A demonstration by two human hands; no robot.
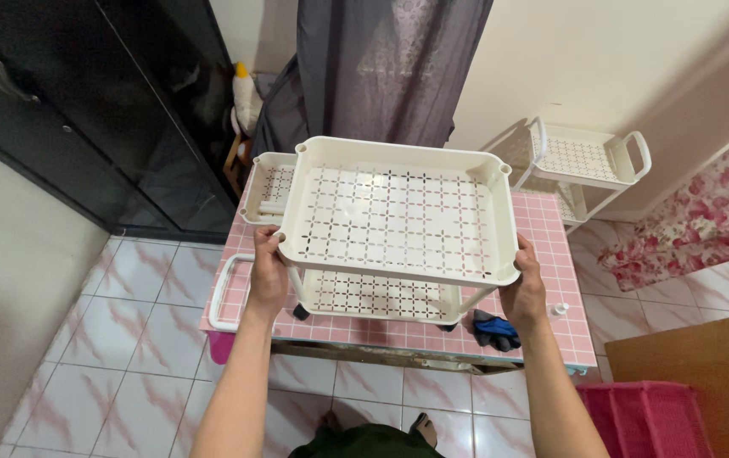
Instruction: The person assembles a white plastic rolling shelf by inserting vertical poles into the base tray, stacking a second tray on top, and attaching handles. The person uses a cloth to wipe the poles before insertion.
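Both hands hold a white plastic shelf tray (398, 216) with a perforated bottom, kept level above a pink tiled table (551, 246). My left hand (268, 273) grips the tray's near left corner. My right hand (524, 288) grips its near right corner. Directly beneath sits a second white tray (373, 297) with short legs and small wheels, standing on the table. A third white tray (269, 187) lies behind on the table's far left, partly hidden by the held tray.
A white handle piece (222, 293) hangs off the table's left edge. A blue-black cloth (495, 329) and small white bottle (558, 310) lie at the front right. An assembled white trolley (583, 165) stands by the wall. A pink basket (649, 420), black cabinet (84, 102) and grey curtain (381, 68) surround the table.
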